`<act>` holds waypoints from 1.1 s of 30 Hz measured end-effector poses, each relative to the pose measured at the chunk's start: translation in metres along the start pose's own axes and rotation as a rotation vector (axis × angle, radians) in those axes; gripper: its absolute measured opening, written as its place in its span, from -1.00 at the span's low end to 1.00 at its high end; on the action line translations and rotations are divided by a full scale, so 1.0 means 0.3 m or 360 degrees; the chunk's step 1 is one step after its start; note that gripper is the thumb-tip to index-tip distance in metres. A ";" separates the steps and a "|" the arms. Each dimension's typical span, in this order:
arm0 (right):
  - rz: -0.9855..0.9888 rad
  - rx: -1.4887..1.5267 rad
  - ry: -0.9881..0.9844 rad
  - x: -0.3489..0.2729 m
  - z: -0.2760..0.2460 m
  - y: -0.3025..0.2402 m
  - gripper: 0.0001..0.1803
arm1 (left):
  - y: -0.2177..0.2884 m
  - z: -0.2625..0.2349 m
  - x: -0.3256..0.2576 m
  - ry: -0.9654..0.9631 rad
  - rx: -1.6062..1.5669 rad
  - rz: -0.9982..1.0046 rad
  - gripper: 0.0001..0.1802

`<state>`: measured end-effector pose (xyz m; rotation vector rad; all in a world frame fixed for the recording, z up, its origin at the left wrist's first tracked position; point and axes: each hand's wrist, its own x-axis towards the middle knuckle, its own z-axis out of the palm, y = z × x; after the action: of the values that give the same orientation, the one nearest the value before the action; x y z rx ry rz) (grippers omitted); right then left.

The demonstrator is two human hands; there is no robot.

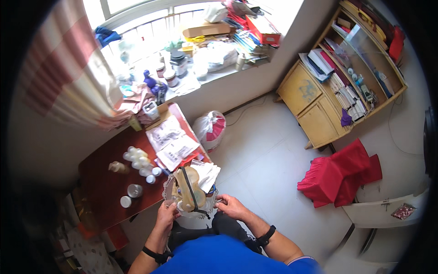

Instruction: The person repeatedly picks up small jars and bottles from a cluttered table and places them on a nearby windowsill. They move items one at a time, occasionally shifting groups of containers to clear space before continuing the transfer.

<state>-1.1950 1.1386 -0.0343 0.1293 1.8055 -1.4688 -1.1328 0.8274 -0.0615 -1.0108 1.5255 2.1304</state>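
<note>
A clear tray with a scalloped, lacy rim is held between my two hands, at the table's near right corner. My left hand grips its near left edge, fingers closed on the rim. On the opposite side, my right hand pinches the right edge. Inside the tray lies a translucent beige thing with rounded parts, resembling goggles, crossed by a black strap. Smaller items sit around it, too small to name. White papers show just beyond the tray; whether they lie in it I cannot tell.
The dark red table bears white-capped jars, several pale bottles and printed packets. Behind it stands a stuffed white bag. A cluttered windowsill, wooden cabinet and red-draped stool lie farther off.
</note>
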 end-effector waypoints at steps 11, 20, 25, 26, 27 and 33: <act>-0.0058 0.0077 0.0362 0.001 -0.667 0.054 -0.56 | 0.096 0.765 0.192 -0.0221 0.0134 -0.0050 -0.73; -0.0072 0.0271 0.0694 0.089 -1.060 0.040 -0.74 | 0.199 1.204 0.519 -0.0427 0.0301 -0.0141 -0.72; -0.0047 0.0188 0.0978 0.125 -1.260 -0.060 -0.72 | 0.343 1.453 0.630 -0.0619 0.0324 -0.0077 -0.71; -0.0040 0.0072 0.1039 0.126 -1.307 -0.082 -0.70 | 0.371 1.512 0.647 -0.0628 0.0343 -0.0055 -0.69; -0.0026 -0.0044 0.1052 0.149 -1.350 -0.111 -0.68 | 0.403 1.551 0.664 -0.0590 0.0345 -0.0015 -0.68; -0.0103 0.0314 0.1027 0.210 -1.521 -0.232 -0.76 | 0.488 1.716 0.805 -0.0663 0.0401 0.0081 -0.69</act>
<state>-1.5040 1.4863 -0.0103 0.7199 2.1631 -1.7834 -1.5740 1.2142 -0.0428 -0.4144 1.5625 1.9581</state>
